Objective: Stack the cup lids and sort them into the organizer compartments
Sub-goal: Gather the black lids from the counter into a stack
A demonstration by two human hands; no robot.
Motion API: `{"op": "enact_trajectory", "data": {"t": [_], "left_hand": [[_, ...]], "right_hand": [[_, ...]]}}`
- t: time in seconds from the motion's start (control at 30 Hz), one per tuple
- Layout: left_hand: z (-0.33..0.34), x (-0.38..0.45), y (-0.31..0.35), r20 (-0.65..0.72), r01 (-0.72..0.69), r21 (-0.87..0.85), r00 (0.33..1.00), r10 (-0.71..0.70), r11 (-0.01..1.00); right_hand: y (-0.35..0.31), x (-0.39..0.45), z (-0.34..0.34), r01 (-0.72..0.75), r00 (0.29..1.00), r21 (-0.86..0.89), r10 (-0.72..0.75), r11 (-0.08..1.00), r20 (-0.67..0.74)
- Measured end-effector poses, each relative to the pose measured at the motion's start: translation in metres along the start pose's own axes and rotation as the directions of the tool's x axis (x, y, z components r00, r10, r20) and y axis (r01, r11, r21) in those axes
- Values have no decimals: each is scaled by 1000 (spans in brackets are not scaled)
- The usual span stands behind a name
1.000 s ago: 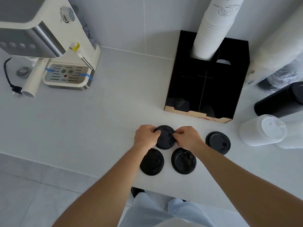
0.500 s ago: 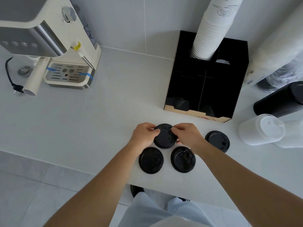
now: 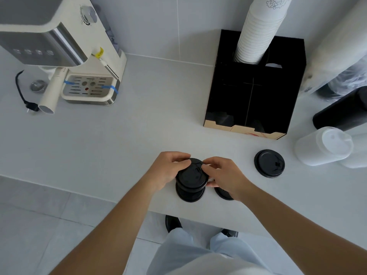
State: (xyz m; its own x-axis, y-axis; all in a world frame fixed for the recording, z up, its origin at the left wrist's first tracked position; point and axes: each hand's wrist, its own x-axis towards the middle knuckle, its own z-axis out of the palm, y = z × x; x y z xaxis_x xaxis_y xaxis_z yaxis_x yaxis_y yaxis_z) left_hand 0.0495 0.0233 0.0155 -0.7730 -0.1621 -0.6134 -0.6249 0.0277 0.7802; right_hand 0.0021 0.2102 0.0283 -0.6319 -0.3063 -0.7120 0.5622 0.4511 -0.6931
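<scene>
Both hands hold one black cup lid (image 3: 191, 176) by its rim, just above a second black lid (image 3: 190, 195) lying on the white counter. My left hand (image 3: 168, 169) grips the left side, my right hand (image 3: 222, 175) the right side. A third black lid (image 3: 222, 193) lies partly hidden under my right hand. A fourth black lid (image 3: 269, 163) lies alone to the right. The black organizer (image 3: 234, 92) stands behind, its front compartments dark, with a tall stack of white paper cups (image 3: 258, 32) in its back slot.
A cream coffee machine (image 3: 65, 56) stands at the back left with a cord beside it. White lidded cups (image 3: 323, 145) and a black cylinder (image 3: 341, 112) lie at the right. The counter's front edge runs just below the lids.
The lid held in both hands has come off the counter and moved toward me, over the front left lid. My right hand now covers most of the front right lid.
</scene>
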Motion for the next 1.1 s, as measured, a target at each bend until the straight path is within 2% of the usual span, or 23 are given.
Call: {"op": "enact_trajectory", "data": {"t": [0.13, 0.47, 0.67, 0.9, 1.1], "left_hand": [[-3, -7, -3, 50, -31, 64, 998, 28, 997], [-16, -23, -23, 164, 94, 110, 980, -112, 989], [-17, -29, -35, 107, 9, 154, 994, -25, 988], [-13, -17, -31, 54, -180, 303, 984, 171, 936], [-9, -4, -26, 28, -171, 419, 984, 176, 892]], "right_hand": [[19, -20, 5, -55, 996, 239, 37, 970, 80], [61, -39, 32, -27, 992, 393, 74, 919, -106], [74, -44, 49, -9, 979, 369, 83, 929, -186], [80, -35, 69, 20, 937, 386, 117, 922, -328], [72, -35, 79, 12, 914, 326, 122, 945, -387]]}}
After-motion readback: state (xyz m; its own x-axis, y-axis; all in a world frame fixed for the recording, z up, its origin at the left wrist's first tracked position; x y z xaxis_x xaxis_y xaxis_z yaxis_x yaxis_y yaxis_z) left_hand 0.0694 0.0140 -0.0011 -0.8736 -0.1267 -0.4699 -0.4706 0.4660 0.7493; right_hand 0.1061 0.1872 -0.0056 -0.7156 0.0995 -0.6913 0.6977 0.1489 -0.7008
